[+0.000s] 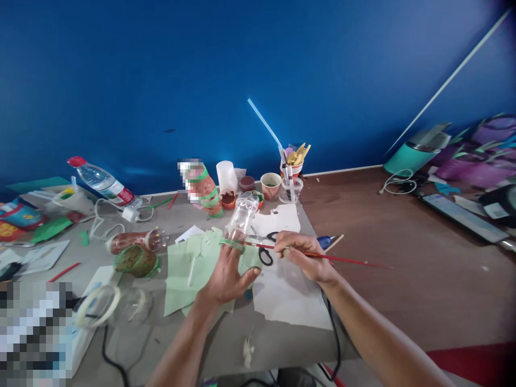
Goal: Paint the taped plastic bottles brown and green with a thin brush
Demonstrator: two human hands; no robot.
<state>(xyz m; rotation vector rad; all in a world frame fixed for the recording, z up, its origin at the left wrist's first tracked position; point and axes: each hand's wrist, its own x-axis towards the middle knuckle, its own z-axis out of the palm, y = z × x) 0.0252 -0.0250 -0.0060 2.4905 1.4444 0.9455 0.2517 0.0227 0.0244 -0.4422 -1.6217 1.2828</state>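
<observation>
My left hand [228, 279] has its fingers pushed into the end of a cut clear plastic bottle [243, 212], holding it up from inside, thumb out to the side. A green band [231, 244] runs around the bottle's near rim. In my right hand [300, 255] a thin red paintbrush [346, 259] is pinched, its tip end pointing left at the green rim; whether it touches, I cannot tell. Black-handled scissors [265, 257] lie beneath the brush on green paper [181, 269] and white paper [290, 295].
Behind the bottle stand a paint-marked paper cup [271, 186], a white cylinder [226, 174] and a cup of wooden tools [297, 161]. Painted bottle pieces [137, 260] lie left, near a water bottle [107, 183]. A tablet [463, 215] and a teal container [409, 158] are at right.
</observation>
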